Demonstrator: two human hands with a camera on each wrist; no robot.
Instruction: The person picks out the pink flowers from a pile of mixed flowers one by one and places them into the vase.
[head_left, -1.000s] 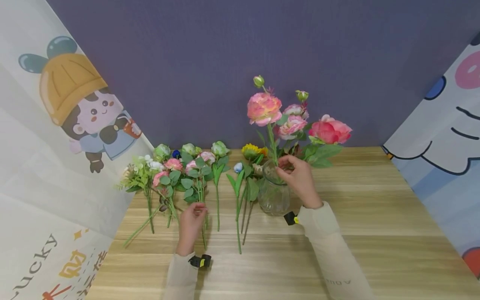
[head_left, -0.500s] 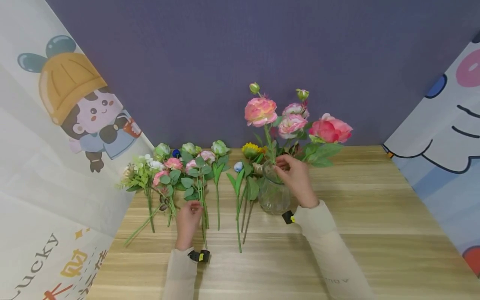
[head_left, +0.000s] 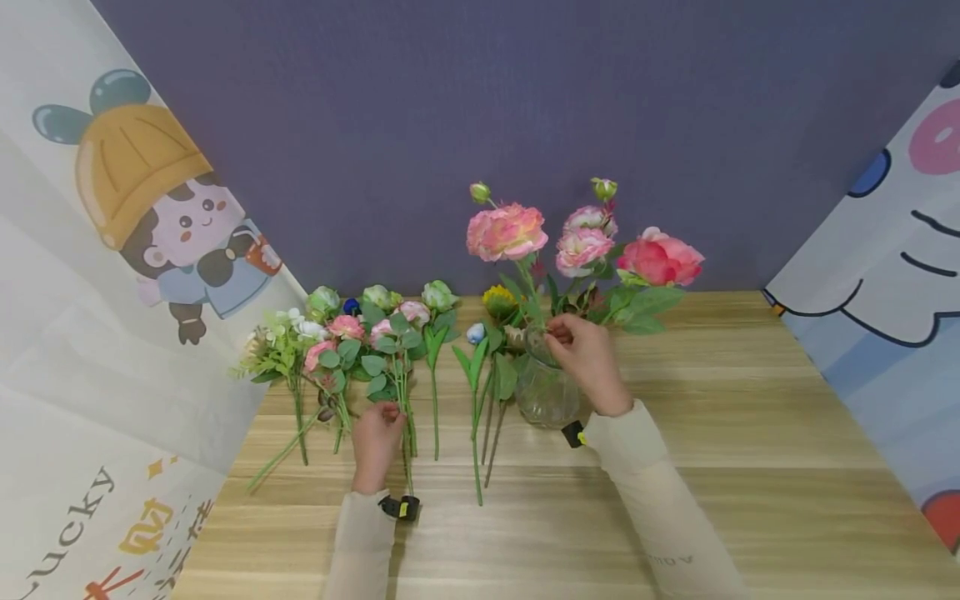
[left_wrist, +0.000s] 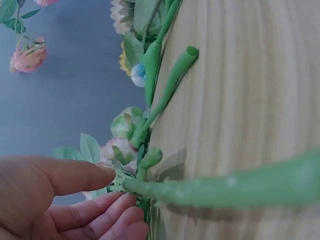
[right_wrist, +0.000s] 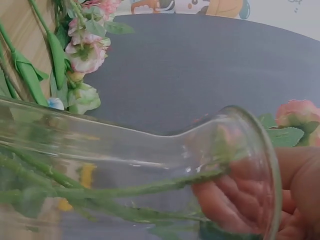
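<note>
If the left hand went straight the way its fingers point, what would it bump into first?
The left hand would probably meet a green stem first. They're so close that I can't tell for sure whether they already touch.

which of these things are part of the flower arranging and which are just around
Part of it:
glass vase
coral-pink ranunculus, its stem in the right grip
pink peony and pale-pink ranunculus, apparently in the vase
probably the sunflower, blue tulip and other loose flowers

Just around:
cartoon-printed hangings
dark blue backdrop
black wrist straps
</note>
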